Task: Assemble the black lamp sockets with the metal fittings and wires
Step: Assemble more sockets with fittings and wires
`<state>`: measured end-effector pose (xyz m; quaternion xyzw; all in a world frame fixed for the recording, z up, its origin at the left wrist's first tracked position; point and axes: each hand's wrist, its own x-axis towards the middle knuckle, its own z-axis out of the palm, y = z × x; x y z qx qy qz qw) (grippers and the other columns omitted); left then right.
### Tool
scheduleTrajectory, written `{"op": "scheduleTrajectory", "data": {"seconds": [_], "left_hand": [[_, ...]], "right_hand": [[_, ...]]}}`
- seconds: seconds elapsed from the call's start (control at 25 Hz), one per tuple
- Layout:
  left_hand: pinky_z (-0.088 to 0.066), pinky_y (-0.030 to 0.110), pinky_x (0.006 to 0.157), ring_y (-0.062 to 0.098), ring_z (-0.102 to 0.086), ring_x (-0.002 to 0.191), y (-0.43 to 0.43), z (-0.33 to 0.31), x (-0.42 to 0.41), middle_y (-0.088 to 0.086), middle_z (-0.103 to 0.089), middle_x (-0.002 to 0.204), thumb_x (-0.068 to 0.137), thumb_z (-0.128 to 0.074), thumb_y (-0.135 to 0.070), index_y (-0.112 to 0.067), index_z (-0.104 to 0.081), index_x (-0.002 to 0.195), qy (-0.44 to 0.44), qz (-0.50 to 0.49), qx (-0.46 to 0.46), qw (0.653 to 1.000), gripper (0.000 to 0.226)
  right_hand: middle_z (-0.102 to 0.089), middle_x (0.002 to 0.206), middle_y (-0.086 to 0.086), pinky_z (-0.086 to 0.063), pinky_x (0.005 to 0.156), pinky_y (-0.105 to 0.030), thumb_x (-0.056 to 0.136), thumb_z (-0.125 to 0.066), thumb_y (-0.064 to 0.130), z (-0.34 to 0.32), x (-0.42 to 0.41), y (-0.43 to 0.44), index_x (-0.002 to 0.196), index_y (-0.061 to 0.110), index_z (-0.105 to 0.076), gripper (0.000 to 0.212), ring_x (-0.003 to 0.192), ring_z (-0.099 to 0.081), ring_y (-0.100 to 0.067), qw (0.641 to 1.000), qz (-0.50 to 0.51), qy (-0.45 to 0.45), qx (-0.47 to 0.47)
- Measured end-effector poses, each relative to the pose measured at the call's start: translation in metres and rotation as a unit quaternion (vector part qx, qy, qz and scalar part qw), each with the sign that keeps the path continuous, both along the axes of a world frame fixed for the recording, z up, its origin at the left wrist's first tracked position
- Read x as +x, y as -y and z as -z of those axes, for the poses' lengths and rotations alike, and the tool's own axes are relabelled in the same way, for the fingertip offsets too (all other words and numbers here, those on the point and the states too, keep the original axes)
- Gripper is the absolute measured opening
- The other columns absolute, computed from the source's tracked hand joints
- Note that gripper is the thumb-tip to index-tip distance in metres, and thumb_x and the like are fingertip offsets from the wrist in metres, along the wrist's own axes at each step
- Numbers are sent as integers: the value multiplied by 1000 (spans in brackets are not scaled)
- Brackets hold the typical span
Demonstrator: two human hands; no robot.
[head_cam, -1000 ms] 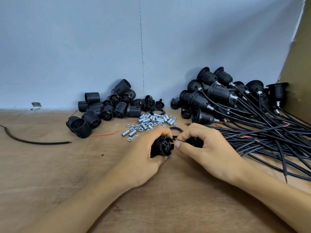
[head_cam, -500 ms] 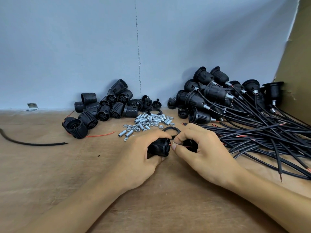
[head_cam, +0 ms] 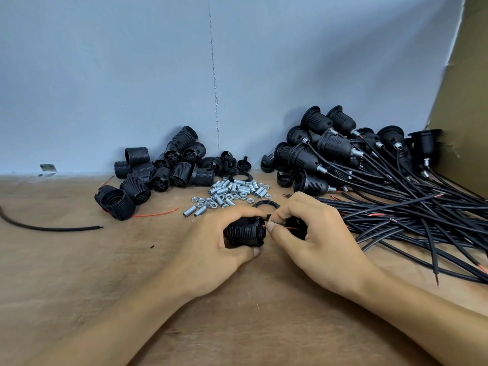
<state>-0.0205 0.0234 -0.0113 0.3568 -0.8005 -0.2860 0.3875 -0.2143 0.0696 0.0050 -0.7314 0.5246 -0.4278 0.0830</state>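
I see the left hand (head_cam: 211, 249) curled round a ribbed black lamp socket (head_cam: 245, 232) mid-worktop (head_cam: 79, 273); the right hand (head_cam: 322, 233), at its 3 o'clock, pinches a thin red wire (head_cam: 290, 228) (metal fittings (head_cam: 232, 190) lie at 12 o'clock)

A ribbed black socket (head_cam: 247, 231) lies on its side at the middle of the counter (head_cam: 79, 273), gripped by the left hand (head_cam: 211, 249), its slotted end facing three o'clock. Just beside it, the right hand (head_cam: 317, 233) pinches a thin red wire (head_cam: 291, 228) and holds a black cap (head_cam: 297, 225). Bare sockets (head_cam: 169, 165) are heaped at ten o'clock, silver tubes and nuts (head_cam: 232, 192) lie at twelve, and wired sockets (head_cam: 330, 151) trailing black cables (head_cam: 409, 215) lie at two.
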Motion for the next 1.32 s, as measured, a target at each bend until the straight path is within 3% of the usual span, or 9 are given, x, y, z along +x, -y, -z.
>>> {"op": "scheduleTrajectory", "data": {"seconds": [0.36,0.8,1.0,1.2,1.32], "left_hand": [[-50,43,101,11,-67,108,1,-1,1,-12,-73,109,71,-80,-19,-38,-71,113,-2,42,49,998,47],[-51,31,96,7,-67,104,0,-1,2,-15,-73,106,74,-83,-19,-37,-71,114,19,41,34,998,45],[-52,39,95,9,-66,105,0,1,1,-15,-71,106,73,-82,-28,-38,-66,110,16,31,24,999,42],[-50,43,101,8,-64,112,0,2,-3,-17,-69,113,72,-80,-25,-38,-60,110,2,27,25,999,45],[-52,44,97,7,-65,109,-1,3,-4,-17,-70,111,70,-81,-28,-40,-58,108,-6,14,25,1000,46]], "right_hand": [[-57,84,12,-40,74,-16,87,-72,19,1,-2,1,81,26,-66,11,86,-57,-7,1000,-8,-17,-4],[-56,85,14,-38,71,-16,87,-70,20,3,-3,1,82,25,-65,9,84,-55,-7,999,-15,-35,-12],[-55,84,14,-36,69,-16,87,-70,21,4,-3,1,80,28,-64,11,84,-55,-5,999,-7,-35,-14],[-54,81,16,-35,71,-9,86,-73,17,2,-1,4,78,27,-64,16,82,-54,0,1000,1,-9,-24],[-52,83,17,-40,73,-17,88,-71,21,1,-2,3,81,26,-63,11,82,-53,-2,999,1,-42,-34]]}}
